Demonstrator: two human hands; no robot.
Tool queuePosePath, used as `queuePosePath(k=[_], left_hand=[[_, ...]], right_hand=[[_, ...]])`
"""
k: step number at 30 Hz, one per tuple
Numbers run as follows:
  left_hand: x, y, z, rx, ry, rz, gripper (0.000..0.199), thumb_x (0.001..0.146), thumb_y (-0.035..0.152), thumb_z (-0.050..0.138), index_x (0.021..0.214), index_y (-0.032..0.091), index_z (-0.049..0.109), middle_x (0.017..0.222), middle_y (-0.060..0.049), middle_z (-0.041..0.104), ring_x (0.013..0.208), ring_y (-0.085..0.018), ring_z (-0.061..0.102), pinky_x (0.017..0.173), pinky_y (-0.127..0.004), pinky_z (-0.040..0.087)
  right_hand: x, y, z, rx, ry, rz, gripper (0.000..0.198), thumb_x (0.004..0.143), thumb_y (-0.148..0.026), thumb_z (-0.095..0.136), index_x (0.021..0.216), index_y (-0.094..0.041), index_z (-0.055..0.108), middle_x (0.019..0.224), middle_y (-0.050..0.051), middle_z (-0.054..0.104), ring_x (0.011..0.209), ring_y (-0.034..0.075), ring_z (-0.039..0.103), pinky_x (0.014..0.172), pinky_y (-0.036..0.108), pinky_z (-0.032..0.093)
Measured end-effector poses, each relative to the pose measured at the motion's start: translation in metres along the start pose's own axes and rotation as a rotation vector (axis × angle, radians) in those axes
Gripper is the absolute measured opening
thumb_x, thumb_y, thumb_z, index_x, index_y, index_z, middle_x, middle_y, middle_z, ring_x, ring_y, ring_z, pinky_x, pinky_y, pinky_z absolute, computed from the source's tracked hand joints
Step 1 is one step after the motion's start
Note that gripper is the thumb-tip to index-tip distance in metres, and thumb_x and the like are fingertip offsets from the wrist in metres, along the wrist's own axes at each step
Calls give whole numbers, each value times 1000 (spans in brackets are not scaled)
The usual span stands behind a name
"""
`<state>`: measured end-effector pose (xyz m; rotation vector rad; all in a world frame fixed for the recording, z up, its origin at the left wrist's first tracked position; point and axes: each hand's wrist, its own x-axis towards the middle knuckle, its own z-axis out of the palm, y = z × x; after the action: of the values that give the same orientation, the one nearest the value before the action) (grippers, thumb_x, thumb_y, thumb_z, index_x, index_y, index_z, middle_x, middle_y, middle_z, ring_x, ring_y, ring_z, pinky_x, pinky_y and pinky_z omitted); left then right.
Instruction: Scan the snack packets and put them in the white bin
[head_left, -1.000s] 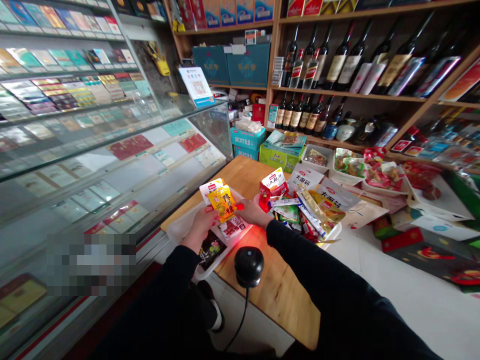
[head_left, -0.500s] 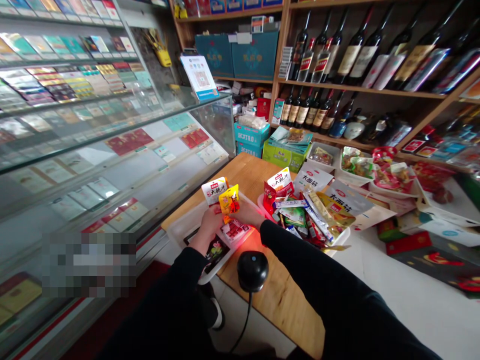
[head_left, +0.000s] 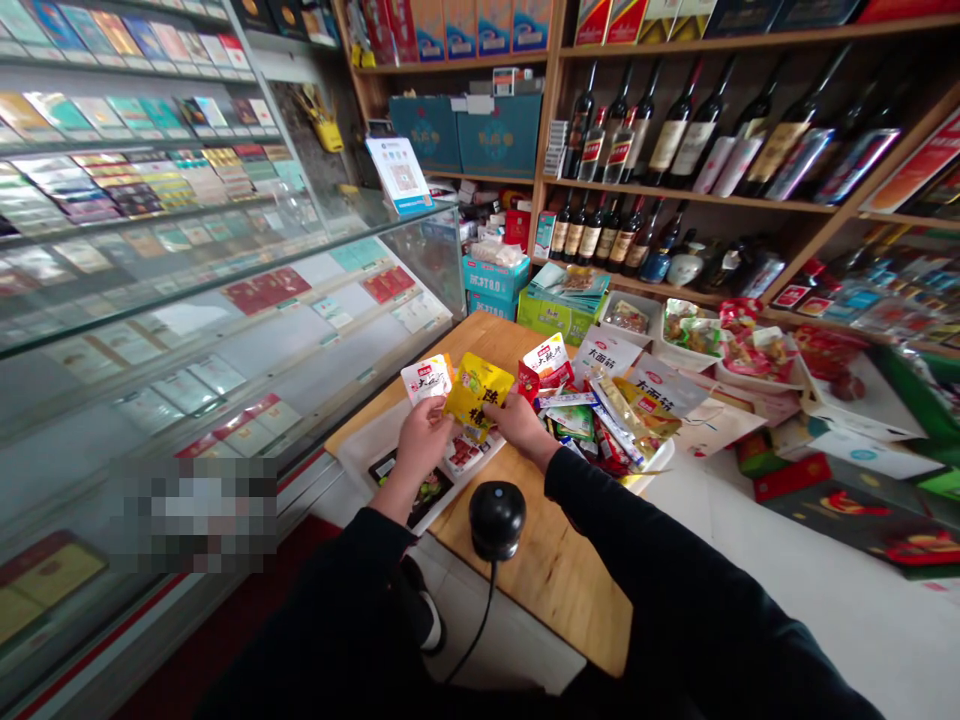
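A yellow snack packet with dark printed characters is stretched between both hands, above a white tray. My left hand is closed at its lower left edge. On the other side, my right hand pinches the lower right edge. Just behind my left hand a white and red snack packet stands upright. Under the hands, a dark packet and a red and white packet lie in the tray. A black dome-shaped scanner with a cable sits nearer to me on the wooden table.
Right of my right hand, a white bin is heaped with mixed snack packets. A glass display case runs along the left. Behind are a green box, several snack boxes and shelves of wine bottles.
The yellow packet has been turned so its printed front faces me, and it appears larger and flatter. My right hand has come round to its right edge. The red glow by the scanner is gone.
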<state>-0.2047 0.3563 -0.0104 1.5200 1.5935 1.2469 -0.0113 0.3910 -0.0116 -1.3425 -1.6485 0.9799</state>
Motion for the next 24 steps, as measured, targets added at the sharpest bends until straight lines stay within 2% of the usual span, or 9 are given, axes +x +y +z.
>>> queuePosePath(k=[3,8,13,17,21,24], left_hand=[[-4,7,-11,-55,59,7,44,82,35,71,122,17,67,122,-13,72,110,-28,69,99,-43,54],[-19,21,-14,-267,-113,47,38,83,43,72,108,14,72,105,-11,76,97,-26,72,90,-40,58],[-31,24,-11,-239,-66,53,39,81,46,75,103,13,75,102,-11,77,96,-26,71,91,-38,57],[-41,21,-7,-215,-60,60,40,82,46,73,105,14,77,102,-10,77,95,-26,71,86,-36,57],[-54,16,0,-205,-76,2,37,83,45,71,105,16,77,90,-6,77,79,-22,70,73,-32,56],[-61,10,8,-222,-79,16,35,84,45,70,101,16,77,92,-6,77,82,-22,71,77,-31,56]], right_hand=[[-13,-6,-17,273,-67,60,22,87,-29,68,103,-14,73,97,8,78,83,20,73,72,29,60],[-38,-24,-36,412,-139,28,26,85,-34,70,100,-14,73,96,8,78,74,17,71,62,26,58],[-55,-31,-47,272,-47,-25,24,85,-34,66,97,-14,73,90,6,76,71,16,68,62,26,55],[-68,-21,-52,119,37,-64,18,84,-31,64,88,-16,71,79,2,71,68,15,64,62,25,52],[-85,-4,-43,65,98,-60,14,84,-28,60,83,-17,68,75,-1,68,66,14,60,62,23,48],[-98,7,-33,21,99,-20,12,83,-24,58,86,-17,68,75,-1,68,65,13,60,62,23,46]])
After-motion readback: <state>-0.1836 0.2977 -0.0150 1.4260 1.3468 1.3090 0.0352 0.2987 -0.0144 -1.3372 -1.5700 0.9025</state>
